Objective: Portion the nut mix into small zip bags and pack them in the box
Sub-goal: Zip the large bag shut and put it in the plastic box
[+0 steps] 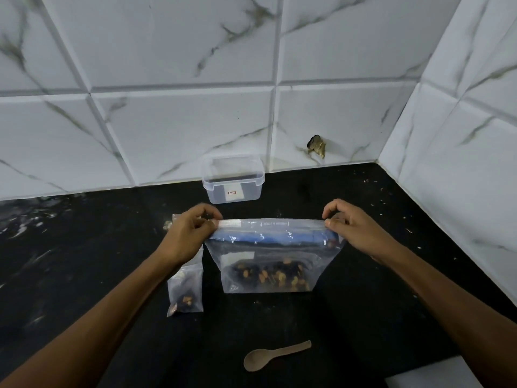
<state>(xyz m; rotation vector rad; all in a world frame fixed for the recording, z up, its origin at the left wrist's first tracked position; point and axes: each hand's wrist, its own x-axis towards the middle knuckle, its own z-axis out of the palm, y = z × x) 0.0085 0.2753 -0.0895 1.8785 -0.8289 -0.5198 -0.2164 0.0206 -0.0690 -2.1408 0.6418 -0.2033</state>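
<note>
A large clear zip bag (268, 256) stands upright on the black counter with nut mix (272, 274) lying in its bottom. My left hand (193, 228) pinches the left end of its zip strip, and my right hand (349, 225) pinches the right end. The strip is stretched straight between them. A small zip bag (186, 292) with a few nuts lies on the counter just left of the big bag, partly under my left forearm. A clear plastic box (232, 182), without a lid, stands behind against the wall. A brown spoon (272, 355) lies near the front.
The black counter (84, 247) meets marble-tiled walls at the back and on the right, forming a corner. A white object (430, 373) shows at the bottom right edge. Another small bag edge (174, 219) peeks out behind my left hand.
</note>
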